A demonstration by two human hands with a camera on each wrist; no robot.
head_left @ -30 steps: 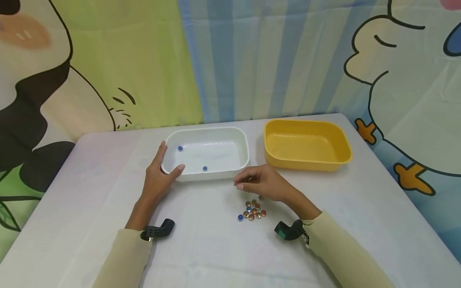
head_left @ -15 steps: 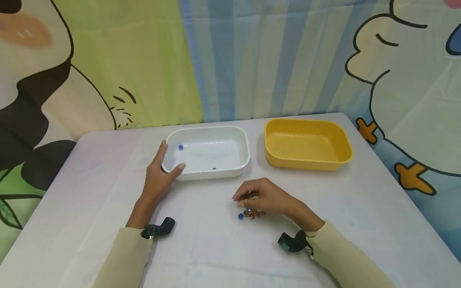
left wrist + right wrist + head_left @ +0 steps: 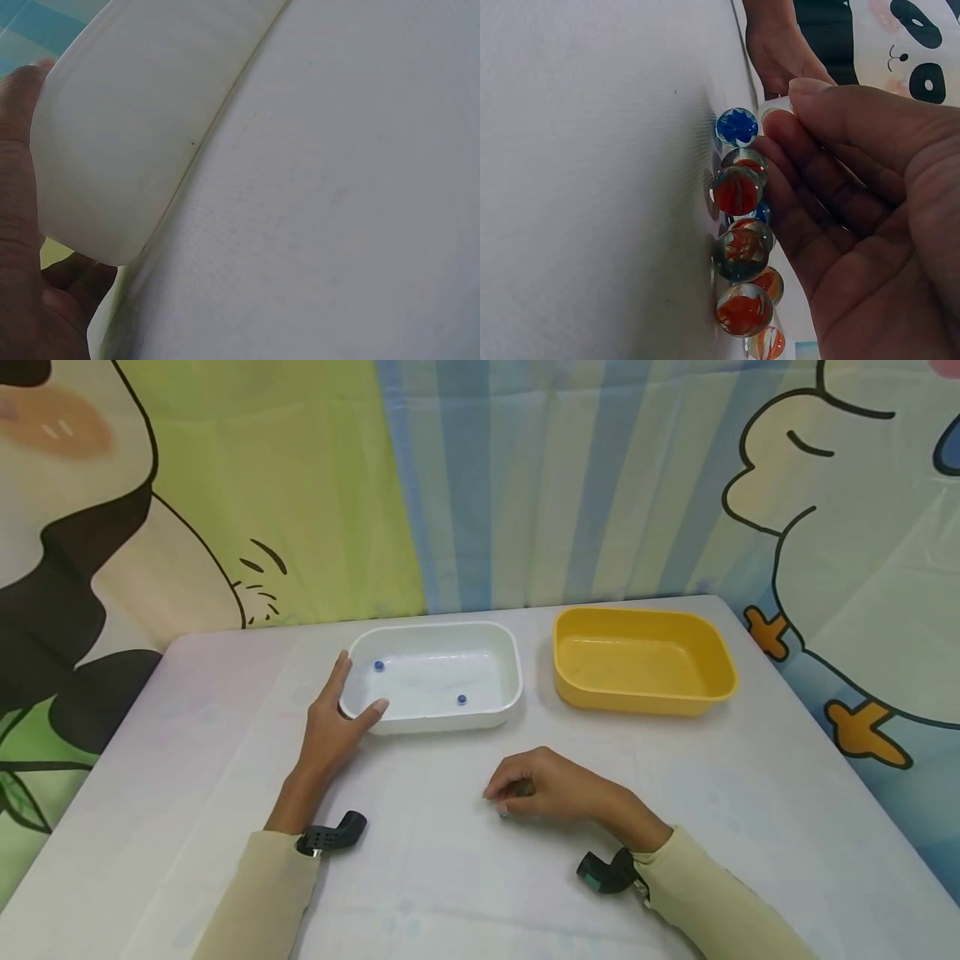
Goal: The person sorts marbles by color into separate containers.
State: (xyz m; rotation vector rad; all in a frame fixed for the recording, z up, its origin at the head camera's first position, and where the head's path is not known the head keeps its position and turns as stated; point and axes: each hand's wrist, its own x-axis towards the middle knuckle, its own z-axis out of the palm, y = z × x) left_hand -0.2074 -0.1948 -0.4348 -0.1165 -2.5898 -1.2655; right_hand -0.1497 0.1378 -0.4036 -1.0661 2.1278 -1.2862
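Observation:
My left hand (image 3: 326,735) grips the near left corner of a white plastic basin (image 3: 442,724), thumb on the near side and fingers along the left end. Inside the basin lie two blue marbles, one toward the back left (image 3: 378,666) and one nearer the front right (image 3: 462,699). My right hand (image 3: 551,785) hovers low over a cluster of glass marbles on the table, mostly hidden by it in the head view. In the right wrist view, its bent fingertips are beside a blue marble (image 3: 737,127), with several orange-swirled marbles (image 3: 744,309) alongside; nothing visible is pinched.
A yellow plastic basin (image 3: 645,702) stands to the right of the white one, with a gap between them. Both sit toward the back of a table covered in white cloth (image 3: 420,877). A printed cartoon curtain (image 3: 510,485) hangs behind.
My right hand has come back from the white basin's near right corner to the marble cluster. The front blue marble has rolled right inside the basin. My left hand has stayed put.

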